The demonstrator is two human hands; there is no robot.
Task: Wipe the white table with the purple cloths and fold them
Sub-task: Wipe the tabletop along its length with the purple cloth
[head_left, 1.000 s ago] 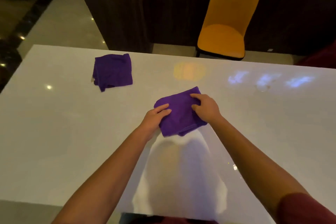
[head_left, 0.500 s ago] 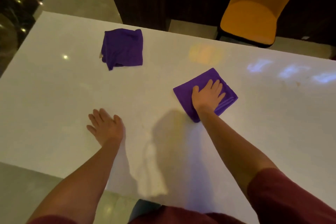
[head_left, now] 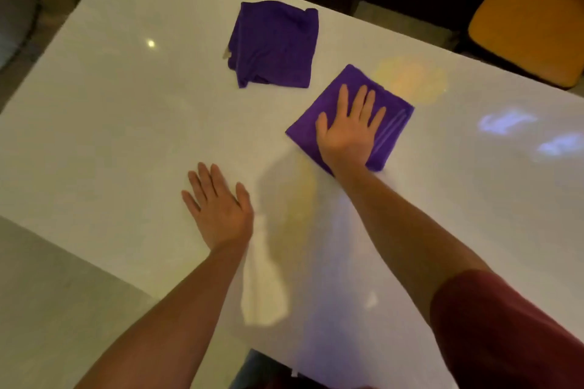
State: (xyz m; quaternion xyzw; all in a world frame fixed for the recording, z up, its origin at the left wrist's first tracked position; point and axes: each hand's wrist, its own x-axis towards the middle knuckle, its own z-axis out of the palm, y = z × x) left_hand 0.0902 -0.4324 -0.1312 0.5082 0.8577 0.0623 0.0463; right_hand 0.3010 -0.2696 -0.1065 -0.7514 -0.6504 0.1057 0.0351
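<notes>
Table [head_left: 120, 136], white, largely bare. Far cloth [head_left: 274, 43], loosely folded, lying untouched near the far edge. Near cloth [head_left: 390, 118], folded square, just beside it, pressed flat under the right hand [head_left: 349, 129], fingers spread, nothing clenched. Left hand [head_left: 218, 208] released, palm down on bare table. Folding apparently near done. Against half a second earlier: near cloth slid closer to the far cloth.

A glossy white table [head_left: 110, 136] carries two folded purple cloths: one [head_left: 274, 44] lies alone, my right hand [head_left: 349, 133] flat on the other [head_left: 390, 123]; my left hand [head_left: 218, 208] rests flat on bare tabletop.
</notes>
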